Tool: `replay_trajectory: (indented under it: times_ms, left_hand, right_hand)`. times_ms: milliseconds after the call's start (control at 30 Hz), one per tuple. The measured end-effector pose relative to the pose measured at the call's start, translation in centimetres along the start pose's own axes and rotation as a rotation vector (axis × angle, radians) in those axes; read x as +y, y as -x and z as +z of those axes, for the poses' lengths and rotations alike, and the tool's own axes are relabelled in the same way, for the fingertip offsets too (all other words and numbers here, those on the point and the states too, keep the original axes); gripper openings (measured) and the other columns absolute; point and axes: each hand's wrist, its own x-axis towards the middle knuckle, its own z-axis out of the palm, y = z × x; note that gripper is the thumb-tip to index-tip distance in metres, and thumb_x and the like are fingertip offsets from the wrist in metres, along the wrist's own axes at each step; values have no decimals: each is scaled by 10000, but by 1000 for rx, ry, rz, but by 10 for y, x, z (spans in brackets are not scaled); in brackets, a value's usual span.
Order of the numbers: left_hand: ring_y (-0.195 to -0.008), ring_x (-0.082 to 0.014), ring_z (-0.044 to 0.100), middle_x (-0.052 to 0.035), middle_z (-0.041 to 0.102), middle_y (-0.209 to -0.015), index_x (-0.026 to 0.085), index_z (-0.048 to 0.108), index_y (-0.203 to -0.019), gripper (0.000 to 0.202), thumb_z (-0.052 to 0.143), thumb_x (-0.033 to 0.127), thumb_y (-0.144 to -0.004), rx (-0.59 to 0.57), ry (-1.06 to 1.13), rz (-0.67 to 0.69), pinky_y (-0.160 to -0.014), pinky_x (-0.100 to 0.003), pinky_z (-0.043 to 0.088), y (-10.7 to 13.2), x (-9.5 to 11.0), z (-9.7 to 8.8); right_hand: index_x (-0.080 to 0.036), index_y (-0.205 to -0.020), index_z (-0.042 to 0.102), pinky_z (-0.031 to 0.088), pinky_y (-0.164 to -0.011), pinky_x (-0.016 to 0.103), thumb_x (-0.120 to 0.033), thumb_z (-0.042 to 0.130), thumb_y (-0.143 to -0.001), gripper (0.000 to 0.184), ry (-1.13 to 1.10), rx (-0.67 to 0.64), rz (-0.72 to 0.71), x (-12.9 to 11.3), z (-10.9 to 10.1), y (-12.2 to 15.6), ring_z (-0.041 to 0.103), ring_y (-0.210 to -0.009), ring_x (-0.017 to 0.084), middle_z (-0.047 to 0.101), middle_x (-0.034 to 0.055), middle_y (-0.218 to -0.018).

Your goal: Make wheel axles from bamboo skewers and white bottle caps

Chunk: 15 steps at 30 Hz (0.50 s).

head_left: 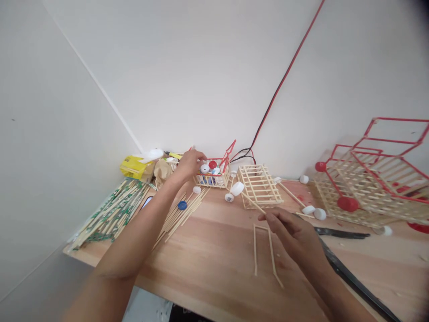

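Observation:
My right hand (291, 228) pinches the end of a thin wooden stick (254, 202) with a white bottle cap (237, 188) on its far end. My left hand (191, 162) reaches to the back, at the left side of a small stick basket (219, 180) with a red handle and several bottle caps inside. Its fingers are bent and partly hidden; a small orange-red tip (191, 148) shows just above them, and I cannot make out what they hold. Below my right hand, a narrow stick frame (255, 250), open at the near end, lies on the table.
A slatted stick frame box (259, 183) stands behind my right hand. Larger red-trimmed stick models (368, 188) occupy the right. Green-wrapped sticks (110, 214), loose sticks (191, 208), a blue cap (182, 205) and a yellow packet (136, 168) lie left. A black strap (348, 273) crosses the right.

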Motion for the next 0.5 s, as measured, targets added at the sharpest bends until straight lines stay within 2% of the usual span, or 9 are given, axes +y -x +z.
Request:
replay_trajectory:
  times_ms: [200, 333, 500]
  left_hand:
    - [-816, -196, 645, -44, 724, -899, 161, 683, -1030, 376, 616, 77, -670, -144, -44, 0, -760, -274, 465, 0, -4, 1]
    - [-866, -202, 637, -56, 717, -950, 150, 661, -1060, 407, 649, 98, -657, -165, -29, -6, -771, -275, 456, -2, -3, 3]
    - [-839, -191, 634, -58, 706, -941, 140, 663, -1025, 373, 668, 177, -654, -184, 33, -22, -722, -257, 458, -4, 0, 6]
  right_hand:
    - [-219, -792, 673, 444, -576, 231, -371, 477, -899, 270, -3, -20, -25, 1, 0, 1, 616, -658, 149, 683, 4, -719]
    - [-219, -799, 670, 431, -559, 229, -370, 475, -903, 267, 2, -37, -34, 0, 0, 1, 605, -639, 143, 677, 1, -713]
    - [-216, -782, 669, 422, -545, 224, -368, 484, -898, 267, 0, -10, -30, 0, 0, 0, 577, -591, 128, 659, -8, -682]
